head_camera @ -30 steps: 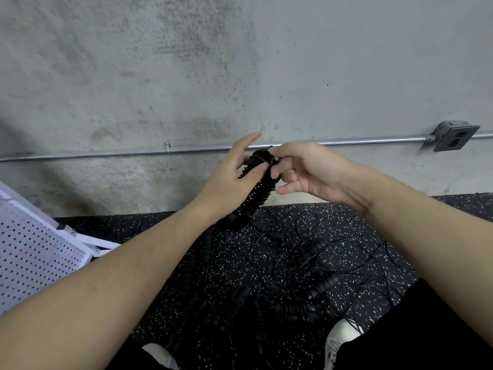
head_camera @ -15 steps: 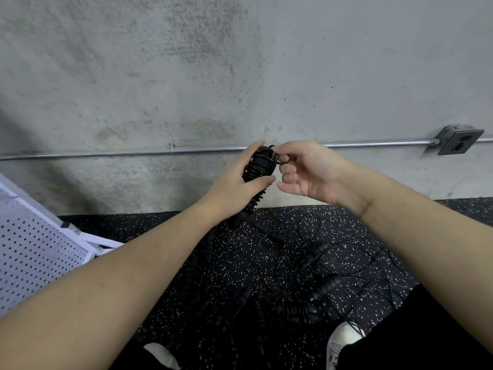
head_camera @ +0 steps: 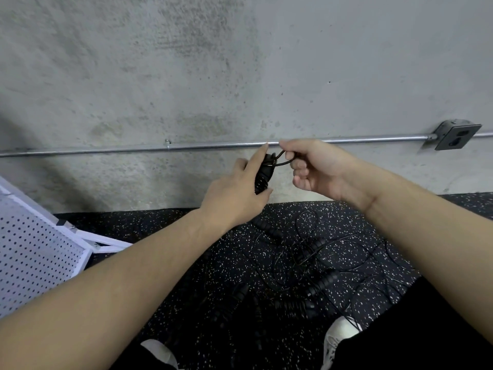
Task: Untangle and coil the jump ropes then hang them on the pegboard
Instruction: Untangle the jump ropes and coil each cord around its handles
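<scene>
While both hands work at chest height before a concrete wall (head_camera: 240,62), the surroundings read as follows, left to right. White perforated pegboard (head_camera: 32,252) leans at the far left on its white frame, standing on the black speckled floor (head_camera: 170,236), well apart from the hands. Left forearm crosses the lower frame and hides part of the floor beneath it. Left hand (head_camera: 234,198) grips a black ribbed jump rope handle (head_camera: 264,173), thumb against its lower end and forefinger extended straight up alongside it; the other fingers are behind the handle and their position cannot be told. Right hand (head_camera: 317,166), just beside it, pinches a thin black cord loop (head_camera: 280,158) emerging from the handle's top, the remaining fingers curled toward the palm. Behind both hands a metal conduit (head_camera: 186,146) runs horizontally along the wall to a grey outlet box (head_camera: 456,136) at the far right. Below the hands, remaining jump ropes (head_camera: 306,263) lie in a tangle on the floor, ribbed handles and thin cords overlapping; individual ropes cannot be separated by eye. Two white shoes (head_camera: 338,332) show at the bottom edge, the right one touching the tangle. Right forearm and dark clothing (head_camera: 413,337) cover the lower right corner.
</scene>
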The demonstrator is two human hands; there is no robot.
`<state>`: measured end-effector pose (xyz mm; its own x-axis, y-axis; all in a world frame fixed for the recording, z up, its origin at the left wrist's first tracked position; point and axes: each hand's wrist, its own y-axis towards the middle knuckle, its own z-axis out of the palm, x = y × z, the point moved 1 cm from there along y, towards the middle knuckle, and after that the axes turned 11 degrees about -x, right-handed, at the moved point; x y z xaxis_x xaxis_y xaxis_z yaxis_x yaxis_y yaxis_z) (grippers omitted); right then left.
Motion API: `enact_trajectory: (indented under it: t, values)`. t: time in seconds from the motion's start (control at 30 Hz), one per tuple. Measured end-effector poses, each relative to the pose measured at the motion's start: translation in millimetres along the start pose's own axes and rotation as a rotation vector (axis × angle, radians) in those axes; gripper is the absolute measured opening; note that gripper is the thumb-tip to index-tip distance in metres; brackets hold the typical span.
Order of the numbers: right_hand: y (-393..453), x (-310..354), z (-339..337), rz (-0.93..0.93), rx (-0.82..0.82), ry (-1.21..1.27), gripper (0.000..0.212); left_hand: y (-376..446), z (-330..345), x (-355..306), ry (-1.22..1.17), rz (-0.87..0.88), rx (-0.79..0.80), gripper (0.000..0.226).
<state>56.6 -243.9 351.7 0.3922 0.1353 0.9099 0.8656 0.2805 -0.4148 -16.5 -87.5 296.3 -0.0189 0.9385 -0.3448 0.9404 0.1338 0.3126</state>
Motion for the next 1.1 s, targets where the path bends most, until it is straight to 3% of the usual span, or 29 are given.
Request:
enact_trajectory:
  t: [0.23, 0.4, 0.67, 0.9, 1.1]
  values:
    - [1, -3, 6, -0.181, -0.126, -0.280, 0.035, 0, 8, -13, 0.243, 0.040, 0.090, 0.082]
    - [6, -8, 15, -0.191, -0.154, -0.332, 0.035, 2, 14, -10, 0.283, 0.016, 0.152, 0.081]
    - [14, -3, 14, -0.061, -0.054, -0.073, 0.020, 9, 7, 12, -0.152, -0.138, 0.251, 0.086]
    - [13, -6, 8, -0.097, 0.010, -0.123, 0.018, -1, -17, 17, -0.420, -0.245, 0.232, 0.060]
    - [1, -24, 19, -0.088, 0.117, -0.262, 0.027, -27, -20, 36, -0.571, -0.410, 0.187, 0.059]
